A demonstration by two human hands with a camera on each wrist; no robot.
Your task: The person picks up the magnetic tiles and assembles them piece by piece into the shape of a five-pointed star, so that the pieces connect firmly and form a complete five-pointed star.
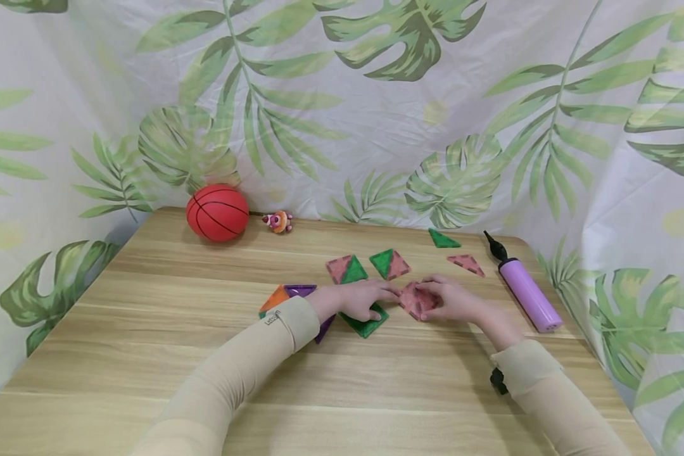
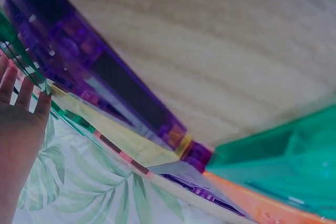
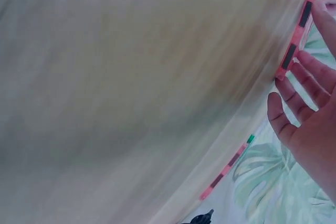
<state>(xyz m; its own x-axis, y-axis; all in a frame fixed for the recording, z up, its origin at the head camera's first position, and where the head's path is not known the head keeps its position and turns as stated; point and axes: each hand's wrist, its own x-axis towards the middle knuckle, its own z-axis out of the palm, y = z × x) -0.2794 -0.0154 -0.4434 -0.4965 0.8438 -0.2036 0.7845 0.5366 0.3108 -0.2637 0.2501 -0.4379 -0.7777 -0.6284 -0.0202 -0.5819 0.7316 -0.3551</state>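
Note:
My right hand [image 1: 453, 301] holds pink translucent magnetic tiles [image 1: 411, 300] between thumb and fingers at the table's middle; they look like triangles put together, though fingers cover part. In the right wrist view, the fingers of that hand [image 3: 310, 103] lie along the tile's magnet-lined edge [image 3: 296, 38]. My left hand [image 1: 361, 299] lies over green magnetic tiles [image 1: 366, 326], thumb down near them, its forefinger reaching to the pink tiles' left edge. Under the left wrist are an orange tile [image 1: 275, 299] and purple tiles [image 1: 300, 290], partly hidden by the sleeve.
Behind the hands lie two pink-and-green squares [image 1: 346, 269] [image 1: 390, 264]. A green triangle [image 1: 443, 239] and a pink triangle [image 1: 466, 264] lie farther right. A purple hand pump [image 1: 529, 294] is near the right edge; a red ball [image 1: 218, 213] and small toy figure [image 1: 277, 221] stand at the back.

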